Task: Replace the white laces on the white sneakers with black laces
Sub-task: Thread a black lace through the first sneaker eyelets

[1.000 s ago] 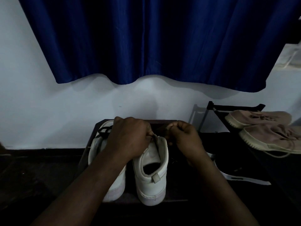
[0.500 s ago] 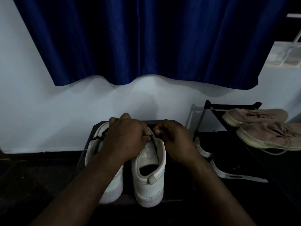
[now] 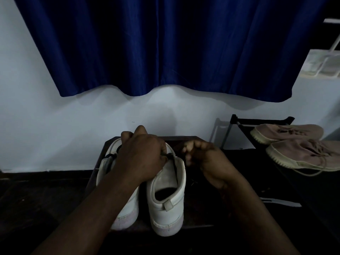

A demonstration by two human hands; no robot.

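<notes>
Threading step, I judge. The sneakers (image 3: 126, 212) stand on the dark surface (image 3: 200, 205), heels near. The left hand (image 3: 141, 157) has its grip pinched on the black lace (image 3: 171, 156) atop the right sneaker (image 3: 167, 205). The right hand (image 3: 206, 159) has its grip curled, contents unclear. Next: draw the lace snug through.

A low dark table (image 3: 184, 138) stands against the wall. Two shoes stand on it just beside each other, heels at the near edge and toes toward the far edge: the left white sneaker (image 3: 128, 205) along the left edge, the right white sneaker (image 3: 169, 210) next to it. To the right stands a black rack (image 3: 257, 120); on its top shelf lie the far beige shoe (image 3: 287, 132) and the near beige shoe (image 3: 303, 156). Lower down, a white strip (image 3: 281, 201) lies on a surface too dark to make out.
</notes>
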